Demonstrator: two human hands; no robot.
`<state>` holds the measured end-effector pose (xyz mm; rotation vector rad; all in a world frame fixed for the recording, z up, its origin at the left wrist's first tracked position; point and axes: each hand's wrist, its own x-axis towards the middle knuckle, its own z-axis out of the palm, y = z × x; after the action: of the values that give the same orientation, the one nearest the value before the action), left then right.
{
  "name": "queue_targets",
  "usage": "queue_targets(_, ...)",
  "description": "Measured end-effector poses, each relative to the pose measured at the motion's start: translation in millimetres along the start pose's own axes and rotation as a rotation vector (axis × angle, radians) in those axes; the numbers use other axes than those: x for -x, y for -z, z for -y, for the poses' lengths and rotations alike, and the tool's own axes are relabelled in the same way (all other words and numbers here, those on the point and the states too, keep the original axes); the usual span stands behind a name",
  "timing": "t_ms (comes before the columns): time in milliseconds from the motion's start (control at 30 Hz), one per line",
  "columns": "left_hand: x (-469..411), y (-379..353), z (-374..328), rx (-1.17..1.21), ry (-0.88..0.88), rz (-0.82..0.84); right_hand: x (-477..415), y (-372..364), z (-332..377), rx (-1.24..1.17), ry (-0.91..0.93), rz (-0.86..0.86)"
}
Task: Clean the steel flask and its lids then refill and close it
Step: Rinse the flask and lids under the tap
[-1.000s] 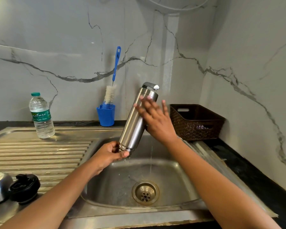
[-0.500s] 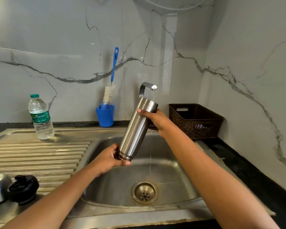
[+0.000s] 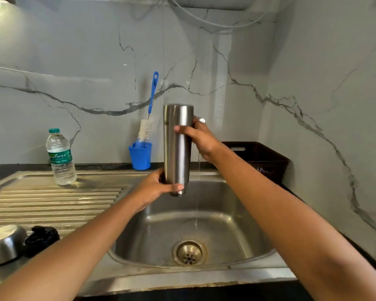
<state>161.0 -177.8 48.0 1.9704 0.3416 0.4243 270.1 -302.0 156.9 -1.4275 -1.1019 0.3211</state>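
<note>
The steel flask stands upright in the air over the sink basin, mouth end down. My left hand grips its lower end. My right hand wraps its upper part from the right. The tap is mostly hidden behind the flask and my right hand; only its tip shows, and a thin stream of water falls from there into the basin. A black lid and a steel cap lie on the drainboard at the lower left.
A plastic water bottle stands at the back of the ribbed drainboard. A blue cup holding a blue-handled bottle brush stands against the wall. A dark woven basket sits in the right corner. The drain is in the basin's middle.
The flask has swung from a tilt to upright and moved in front of the tap. My right hand has closed around its upper part; my left hand keeps hold of the lower end.
</note>
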Motion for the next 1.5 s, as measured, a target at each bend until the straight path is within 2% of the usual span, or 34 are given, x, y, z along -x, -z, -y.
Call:
queue_targets(67,-2,1,3,-0.086,0.07,0.007,-1,-3,-4,0.096,-0.054,0.057)
queue_targets(200,-6,5,-1,-0.086,0.012,-0.175,-2,-9,-7,-0.005,0.034,-0.052)
queue_targets(333,-2,2,3,-0.281,0.061,-0.217,-1,-26,-11,0.06,-0.067,0.003)
queue_targets(433,-2,-1,6,-0.312,0.029,-0.367,-7,-29,-10,-0.037,-0.004,-0.188)
queue_targets(500,-1,2,6,-0.346,0.023,-0.368,-7,-30,-10,0.028,0.063,-0.229)
queue_targets(600,1,6,7,-0.392,0.091,-0.163,-4,-29,-18,0.143,-0.007,-0.126)
queue_targets(700,5,15,9,-0.167,0.055,-0.102,-3,-22,-21,-0.013,-0.001,-0.181)
queue_targets(800,9,27,8,-0.071,0.062,-0.053,-6,-21,-17,-0.083,-0.055,-0.133)
queue_targets(967,10,68,-8,-0.153,0.042,-0.149,-30,-44,7,-0.07,-0.046,-0.059)
queue_targets(1133,26,145,-6,-0.319,0.126,-0.312,-61,-114,43,0.001,-0.002,0.085)
queue_targets(1267,59,205,9,-0.298,0.181,-0.388,-81,-186,57,-0.006,0.079,0.1)
queue_targets(1500,105,252,59,-0.304,0.301,-0.467,-94,-272,39,0.01,-0.005,0.277)
